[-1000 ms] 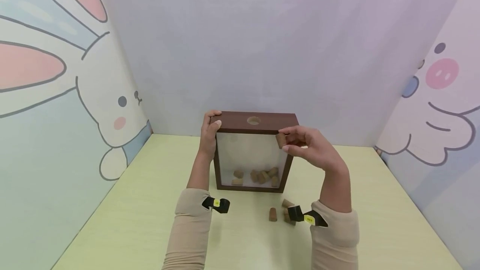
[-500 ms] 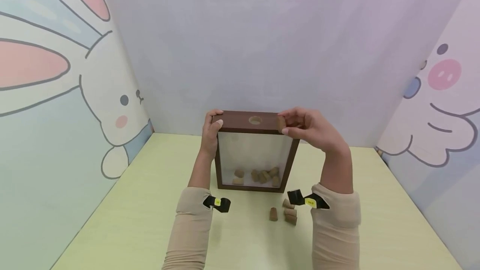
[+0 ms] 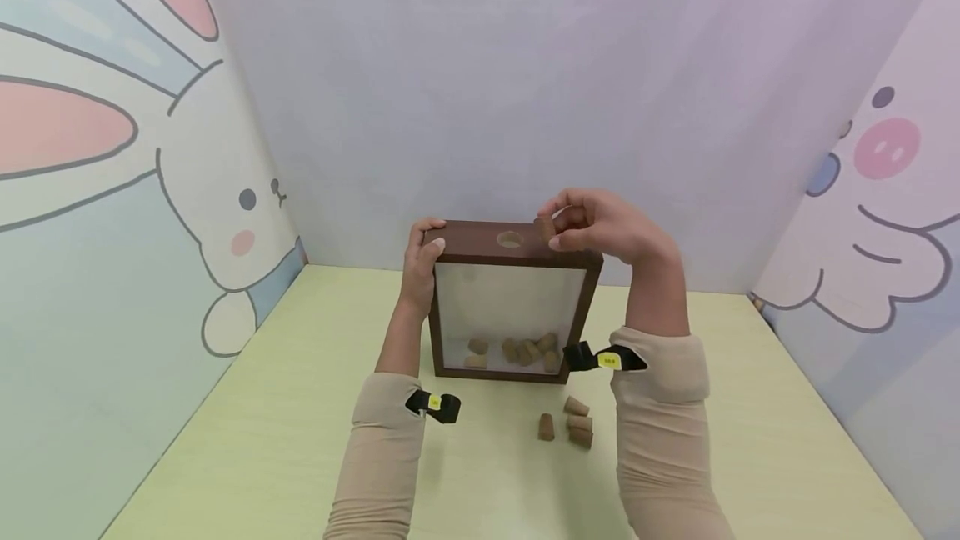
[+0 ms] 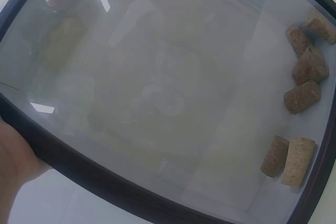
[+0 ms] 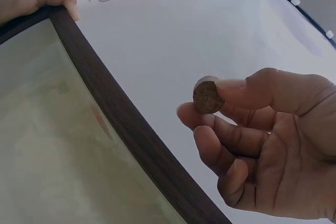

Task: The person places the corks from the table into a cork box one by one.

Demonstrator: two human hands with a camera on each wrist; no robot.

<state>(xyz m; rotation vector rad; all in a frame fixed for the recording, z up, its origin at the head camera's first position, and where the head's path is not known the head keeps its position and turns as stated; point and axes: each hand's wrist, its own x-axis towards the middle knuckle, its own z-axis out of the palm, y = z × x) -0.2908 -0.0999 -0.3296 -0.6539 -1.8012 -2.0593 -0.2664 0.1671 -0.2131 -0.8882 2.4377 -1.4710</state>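
A dark brown framed box with a clear front stands upright on the table, a round hole in its top. My left hand grips its upper left corner, thumb in front and fingers over the top. Between thumb and fingertips my right hand pinches a cork above the top, to the right of the hole. In the right wrist view the cork shows its round end, apart from the frame. Several corks lie inside along the bottom of the box.
Several loose corks lie on the pale yellow-green table in front of the box's right side, one of them a little apart. A pale curtain wall stands close behind the box, with printed panels at both sides.
My right hand has carried the cork up from the box's front right edge, then leftward over the top toward the hole. The left hand keeps its grip on the corner.
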